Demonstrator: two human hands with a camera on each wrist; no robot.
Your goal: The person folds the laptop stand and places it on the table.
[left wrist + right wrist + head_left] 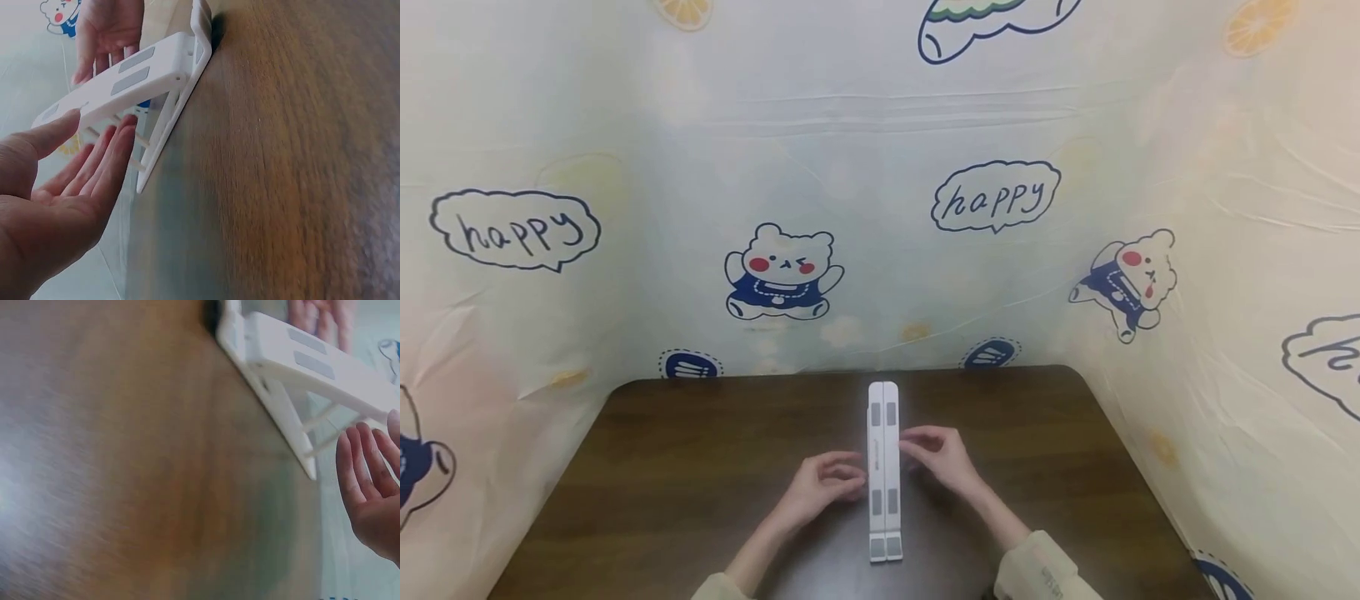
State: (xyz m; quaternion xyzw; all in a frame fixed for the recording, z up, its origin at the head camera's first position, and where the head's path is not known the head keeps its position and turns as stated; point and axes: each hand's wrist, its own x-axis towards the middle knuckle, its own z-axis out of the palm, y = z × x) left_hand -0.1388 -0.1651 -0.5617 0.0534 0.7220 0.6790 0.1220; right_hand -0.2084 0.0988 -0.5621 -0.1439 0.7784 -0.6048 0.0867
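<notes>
Left hand: lay open, straight fingers touching the white folding stand's left side.
Right hand: open, fingers just beside its right side.
Stand: lay mid-counter, between both hands.
Beyond: cartoon-printed sheet walled the counter.

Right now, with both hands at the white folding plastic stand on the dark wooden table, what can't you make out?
- Head view: whether the left hand and right hand touch the white folding plastic stand; too small.
- Left wrist view: the stand's far end, hidden behind fingers.
- Right wrist view: dark wooden table blurred; right hand cut by the frame edge.
</notes>
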